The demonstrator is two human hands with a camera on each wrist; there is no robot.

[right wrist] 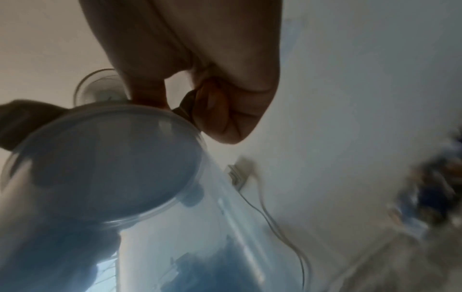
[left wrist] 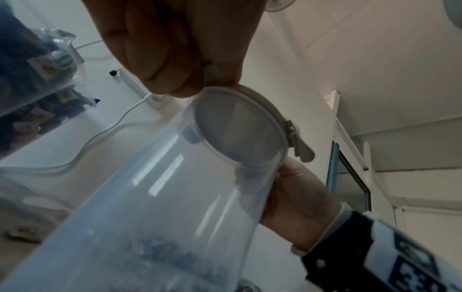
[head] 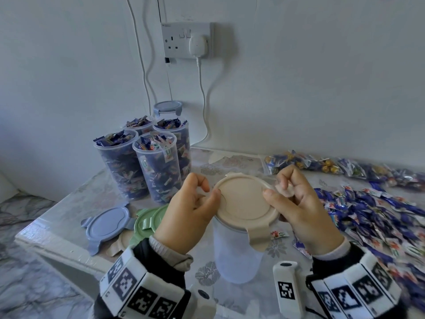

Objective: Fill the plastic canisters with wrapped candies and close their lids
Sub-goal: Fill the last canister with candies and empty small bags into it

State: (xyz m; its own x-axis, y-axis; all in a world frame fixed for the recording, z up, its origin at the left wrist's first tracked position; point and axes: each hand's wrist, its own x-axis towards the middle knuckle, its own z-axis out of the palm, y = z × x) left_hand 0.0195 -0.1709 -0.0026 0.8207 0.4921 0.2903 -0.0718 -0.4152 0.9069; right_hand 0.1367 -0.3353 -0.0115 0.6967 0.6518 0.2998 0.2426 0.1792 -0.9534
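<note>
A translucent canister (head: 236, 256) stands upright at the table's front centre with a beige lid (head: 243, 199) on top. Through its wall I see no candies in the head view. My left hand (head: 195, 203) pinches the lid's left edge, thumb on top and fingers curled at a side flap. My right hand (head: 292, 196) pinches the right flap, thumb tip on the rim. The front flap hangs down, unclipped. From below, the left wrist view shows the canister (left wrist: 162, 197) and lid rim (left wrist: 272, 110) under my left hand (left wrist: 175, 49). The right wrist view is blurred, with my right hand (right wrist: 200, 59) above the canister (right wrist: 225, 217).
Several candy-filled open canisters (head: 149, 166) stand at the back left, one behind them with a blue lid (head: 167, 107). Loose blue (head: 107, 223) and green (head: 149, 218) lids lie left of my hands. Wrapped candies (head: 379, 215) cover the right side. The table edge (head: 46, 233) runs at left.
</note>
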